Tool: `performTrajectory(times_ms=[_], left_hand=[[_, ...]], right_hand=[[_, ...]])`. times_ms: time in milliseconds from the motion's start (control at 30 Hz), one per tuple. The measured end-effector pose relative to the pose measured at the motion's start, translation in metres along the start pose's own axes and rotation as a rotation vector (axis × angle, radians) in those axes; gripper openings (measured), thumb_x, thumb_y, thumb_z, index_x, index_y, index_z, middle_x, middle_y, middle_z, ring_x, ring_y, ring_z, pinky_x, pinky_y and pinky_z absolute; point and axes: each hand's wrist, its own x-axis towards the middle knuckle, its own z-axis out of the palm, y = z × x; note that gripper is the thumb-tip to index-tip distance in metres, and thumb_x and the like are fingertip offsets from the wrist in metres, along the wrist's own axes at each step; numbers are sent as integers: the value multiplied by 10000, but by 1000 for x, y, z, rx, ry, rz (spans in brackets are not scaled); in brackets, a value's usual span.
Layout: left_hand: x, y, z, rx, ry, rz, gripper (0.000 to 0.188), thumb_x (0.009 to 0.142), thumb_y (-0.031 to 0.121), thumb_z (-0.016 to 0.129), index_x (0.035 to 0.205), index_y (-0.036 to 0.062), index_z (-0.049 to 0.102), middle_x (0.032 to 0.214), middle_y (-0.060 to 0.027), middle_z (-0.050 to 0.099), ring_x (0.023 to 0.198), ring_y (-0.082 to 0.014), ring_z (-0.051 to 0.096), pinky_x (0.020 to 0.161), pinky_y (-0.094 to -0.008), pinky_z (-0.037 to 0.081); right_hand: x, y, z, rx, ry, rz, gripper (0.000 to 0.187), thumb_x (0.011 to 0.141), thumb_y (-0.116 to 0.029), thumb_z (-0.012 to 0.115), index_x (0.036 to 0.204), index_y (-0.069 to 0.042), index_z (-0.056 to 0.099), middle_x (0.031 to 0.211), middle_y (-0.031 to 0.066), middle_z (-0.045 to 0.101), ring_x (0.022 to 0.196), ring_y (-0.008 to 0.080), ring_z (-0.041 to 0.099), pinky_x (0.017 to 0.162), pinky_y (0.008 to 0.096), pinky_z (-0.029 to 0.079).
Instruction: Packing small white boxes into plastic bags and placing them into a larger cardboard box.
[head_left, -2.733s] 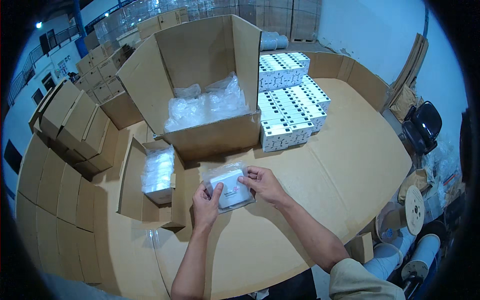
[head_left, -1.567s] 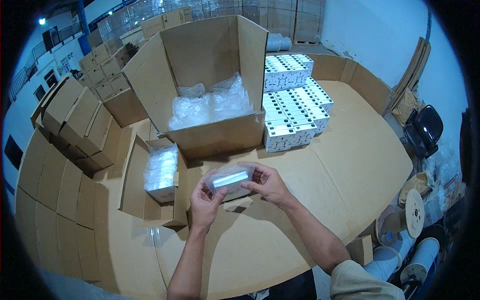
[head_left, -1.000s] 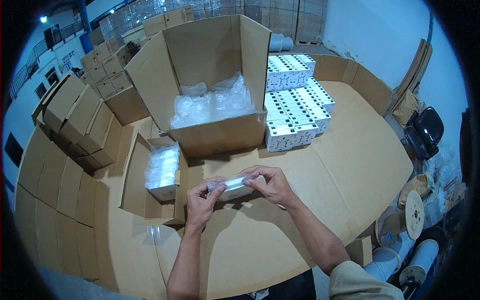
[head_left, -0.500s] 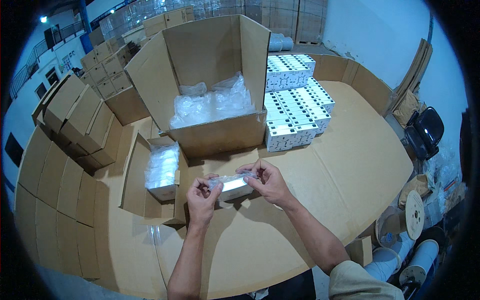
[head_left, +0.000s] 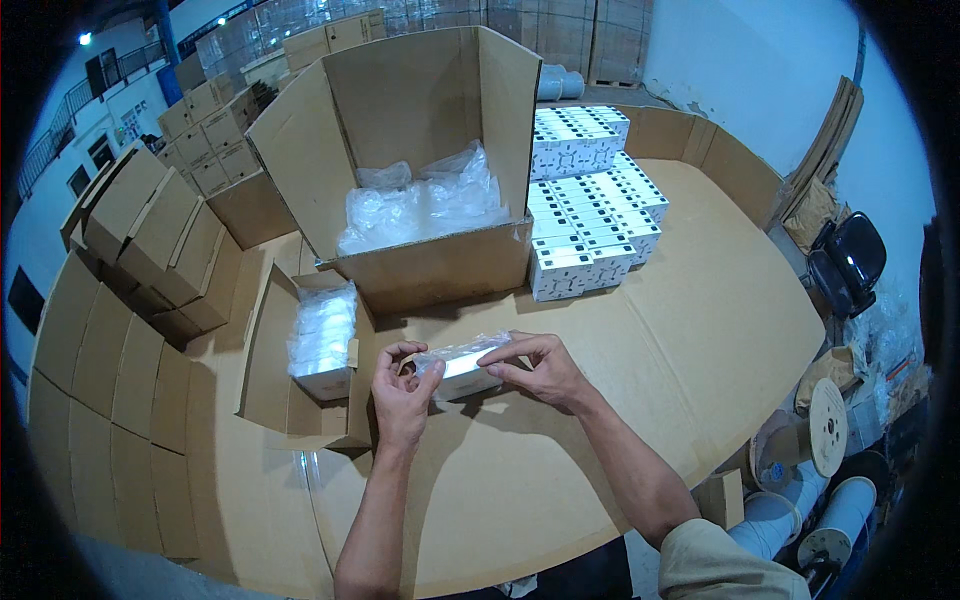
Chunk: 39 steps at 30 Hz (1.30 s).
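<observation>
Near the middle of the table, I hold a small white box (head_left: 466,382) in a clear plastic bag (head_left: 462,350). My left hand (head_left: 404,398) grips its left end, with the thumb along the near side. At the right end, my right hand (head_left: 543,371) pinches the bag between thumb and fingers. Just left of my hands stands an open carton (head_left: 268,358), holding a row of similar plastic-wrapped white boxes (head_left: 325,335).
Behind my hands, a large open carton (head_left: 430,270) holds clear plastic bags (head_left: 425,205). Stacked white boxes (head_left: 585,265) stand right of it. Brown cartons (head_left: 100,430) line the table's left side. A cardboard rim (head_left: 735,165) borders the far right; spools (head_left: 828,428) lie beyond the right edge.
My right hand's fingers have drawn together and lowered into a pinch at the bag's right end. My left hand has stayed almost in place on the box.
</observation>
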Motion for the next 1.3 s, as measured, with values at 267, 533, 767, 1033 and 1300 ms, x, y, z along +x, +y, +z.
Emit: performTrajectory(times_ms=[267, 533, 767, 1033, 1300], left_hand=[[0, -3, 0, 32, -9, 40, 427, 869, 7, 776, 1212, 22, 524, 1172, -79, 568, 1026, -124, 595, 837, -249, 526], [1, -7, -3, 171, 6, 143, 430, 845, 51, 804, 1190, 18, 548, 1158, -74, 573, 1071, -147, 571, 967, -311, 466], [-4, 7, 1, 549, 58, 373, 386, 808, 55, 818, 1129, 52, 605, 1080, -67, 635, 1045, -211, 605, 964, -377, 457], [-22, 24, 14, 998, -141, 788, 274, 804, 64, 804, 1050, 120, 698, 1067, -9, 733, 1097, -255, 608, 1001, -423, 426], [-16, 23, 13, 984, -191, 691, 355, 783, 43, 816, 1118, 136, 744, 1154, -1, 747, 1156, -286, 589, 1038, -438, 427]], right_hand=[[2, 6, 5, -17, 98, -4, 229, 892, -65, 775, 1121, -70, 781, 1059, 63, 719, 857, 98, 612, 669, 240, 510], [2, 1, 4, 25, 87, 99, 280, 884, -84, 789, 1155, -24, 747, 1053, 54, 717, 878, 100, 645, 734, 244, 582], [2, 6, 4, -16, 97, 41, 261, 888, -96, 792, 1133, -21, 746, 1024, 49, 710, 831, 83, 639, 641, 228, 568], [4, 9, 2, -42, 87, 63, 255, 883, -105, 791, 1123, -29, 749, 1035, 53, 722, 921, 111, 652, 815, 277, 558], [4, 9, 3, -19, 61, 47, 262, 873, -109, 798, 1121, -36, 754, 1057, 63, 734, 994, 139, 664, 894, 302, 524]])
